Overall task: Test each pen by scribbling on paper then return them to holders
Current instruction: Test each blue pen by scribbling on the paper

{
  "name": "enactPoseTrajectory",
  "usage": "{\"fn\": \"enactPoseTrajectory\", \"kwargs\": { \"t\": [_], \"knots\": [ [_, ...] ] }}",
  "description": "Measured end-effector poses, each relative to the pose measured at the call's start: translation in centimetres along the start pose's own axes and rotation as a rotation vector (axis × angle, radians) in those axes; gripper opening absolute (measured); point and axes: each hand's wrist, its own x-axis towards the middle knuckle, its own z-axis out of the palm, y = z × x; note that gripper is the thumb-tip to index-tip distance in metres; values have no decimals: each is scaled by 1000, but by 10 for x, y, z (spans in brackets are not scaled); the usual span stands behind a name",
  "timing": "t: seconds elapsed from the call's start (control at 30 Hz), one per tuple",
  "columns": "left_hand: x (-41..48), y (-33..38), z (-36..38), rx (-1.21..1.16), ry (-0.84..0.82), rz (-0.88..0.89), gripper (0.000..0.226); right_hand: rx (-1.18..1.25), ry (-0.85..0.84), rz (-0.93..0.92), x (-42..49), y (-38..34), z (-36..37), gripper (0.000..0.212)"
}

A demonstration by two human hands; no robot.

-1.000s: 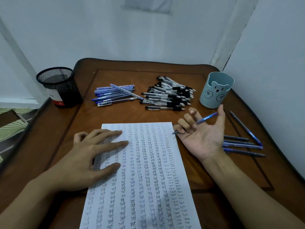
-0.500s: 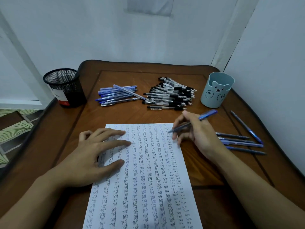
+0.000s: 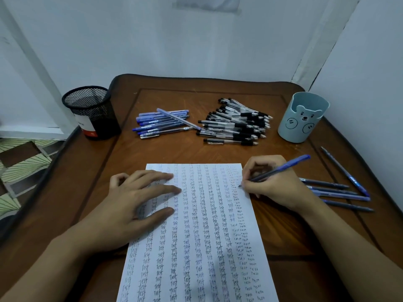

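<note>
**Desk** [image 3: 165, 151]: brown wood; it carries everything.

**Paper** [image 3: 202, 247]: a thin, limp sheet at the middle of the near edge, filled with columns of the word "test". It would likely slide or buckle under a moving tip, so it needs pinning.

**Left hand** [image 3: 133, 205]: lies flat on the sheet's left half, fingers straight and spread, pressing it down.

**Right hand** [image 3: 281, 188]: at the sheet's right margin, thumb and fingers pinched round the pen.

**Black mesh holder** [image 3: 91, 112]: upright at the far left corner.

**Pale blue holder** [image 3: 303, 118]: upright at the far right corner. No pen shows above either holder's rim.

**Black pens** [image 3: 235, 125]: heaped near the middle of the far edge.

**Blue pens** [image 3: 161, 124]: heaped just left of the black pens.

**Loose pens** [image 3: 335, 190]: a few lie near the right edge, beside the right wrist.

**Pen** [image 3: 283, 168]: blue, slanted, with its cap end toward the far right corner and its tip seemingly on the paper's right margin. It is judged light, stiff and smooth-barrelled. The best hold for scribbling is low on the barrel near the tip, as here. For the return, a mid-barrel pinch should let it drop upright into a holder.
</note>
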Motion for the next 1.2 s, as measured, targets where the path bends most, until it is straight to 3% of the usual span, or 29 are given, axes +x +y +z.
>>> {"fn": "enactPoseTrajectory", "kwargs": {
  "t": [1.2],
  "knots": [
    [0,0,1,12,7,-8,44,24,31,63,2,2,4,29]
  ]
}}
